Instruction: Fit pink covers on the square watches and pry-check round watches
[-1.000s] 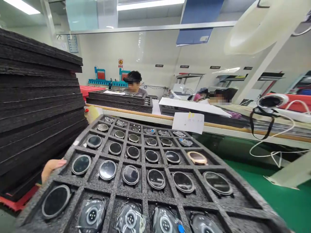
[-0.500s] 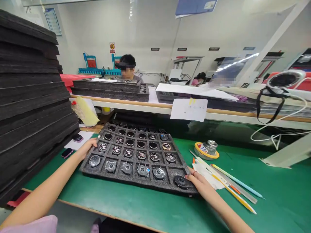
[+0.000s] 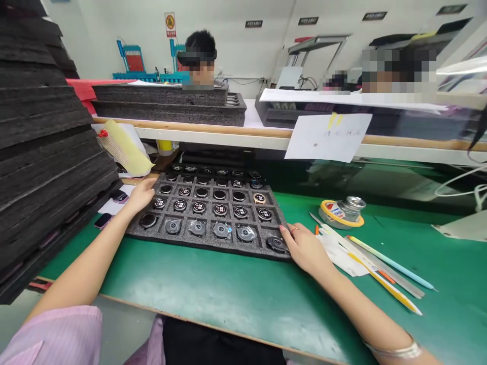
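Observation:
A black foam tray [image 3: 228, 247] with rows of square pockets lies on the green table [image 3: 198, 289], its far end under the shelf. Round watch faces [image 3: 219, 209] fill most pockets; several in the front row, such as this watch wrapped in film [image 3: 197, 227], lie back side up. My left hand [image 3: 142, 195] grips the tray's left edge, fingertips hidden behind it. At the near right corner my right hand [image 3: 304, 246] holds the tray's right edge, thumb on top beside a black watch [image 3: 277, 244]; its other fingers are partly hidden.
Stacked black foam trays [image 3: 49, 152] rise at the left. A shelf [image 3: 262, 136] crosses above the table, with more foam trays [image 3: 167, 109] on it. Right of the tray lie a tape roll [image 3: 338, 214], a yellow pen [image 3: 397, 291] and a metal ruler [image 3: 403, 281]. Co-workers sit beyond the shelf.
The tray has slid away from me, further under the shelf, with both hands still on its sides. My view has tilted downward, and another person's head shows at the right.

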A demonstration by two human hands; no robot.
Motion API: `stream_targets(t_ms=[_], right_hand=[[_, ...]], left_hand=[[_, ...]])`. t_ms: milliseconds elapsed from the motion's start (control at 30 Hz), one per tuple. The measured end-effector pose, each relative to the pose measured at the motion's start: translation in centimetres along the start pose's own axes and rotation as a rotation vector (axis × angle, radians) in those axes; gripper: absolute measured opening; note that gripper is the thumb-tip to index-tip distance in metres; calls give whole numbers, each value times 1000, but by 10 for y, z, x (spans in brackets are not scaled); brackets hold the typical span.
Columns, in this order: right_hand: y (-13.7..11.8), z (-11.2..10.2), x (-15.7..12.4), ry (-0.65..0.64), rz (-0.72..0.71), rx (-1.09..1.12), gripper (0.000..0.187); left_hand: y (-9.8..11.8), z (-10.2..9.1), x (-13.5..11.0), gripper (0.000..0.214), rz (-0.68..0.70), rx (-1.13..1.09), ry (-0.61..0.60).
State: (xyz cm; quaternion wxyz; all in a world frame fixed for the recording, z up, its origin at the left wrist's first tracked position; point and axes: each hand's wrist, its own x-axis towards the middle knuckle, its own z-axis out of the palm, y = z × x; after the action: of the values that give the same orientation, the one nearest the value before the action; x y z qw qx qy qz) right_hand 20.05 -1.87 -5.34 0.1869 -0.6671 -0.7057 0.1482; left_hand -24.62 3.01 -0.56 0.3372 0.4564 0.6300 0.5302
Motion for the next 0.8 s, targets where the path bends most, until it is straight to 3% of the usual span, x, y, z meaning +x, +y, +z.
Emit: stream_targets(t_ms=[133,300,400,467,533,800], right_hand=[[-9,-16,9,-25,-6,-108,40],[-26,-48,17,-58,-46,-84,40],[-32,-55,10,-163,-151,6,36],[-31,-54,3,-226,-222,48,35],[-27,-50,-2,-260,-265,76,47],[-12,-49,4,-252,-260,142,36]], left_hand=[[12,35,-30,40,316,249,-111],[14,103,-92,37,609,402,-497],[9,129,-115,41,796,568,-692],[6,136,-119,53,894,755,-749],[5,138,-120,60,917,884,-752],[5,138,-122,60,972,963,-721]])
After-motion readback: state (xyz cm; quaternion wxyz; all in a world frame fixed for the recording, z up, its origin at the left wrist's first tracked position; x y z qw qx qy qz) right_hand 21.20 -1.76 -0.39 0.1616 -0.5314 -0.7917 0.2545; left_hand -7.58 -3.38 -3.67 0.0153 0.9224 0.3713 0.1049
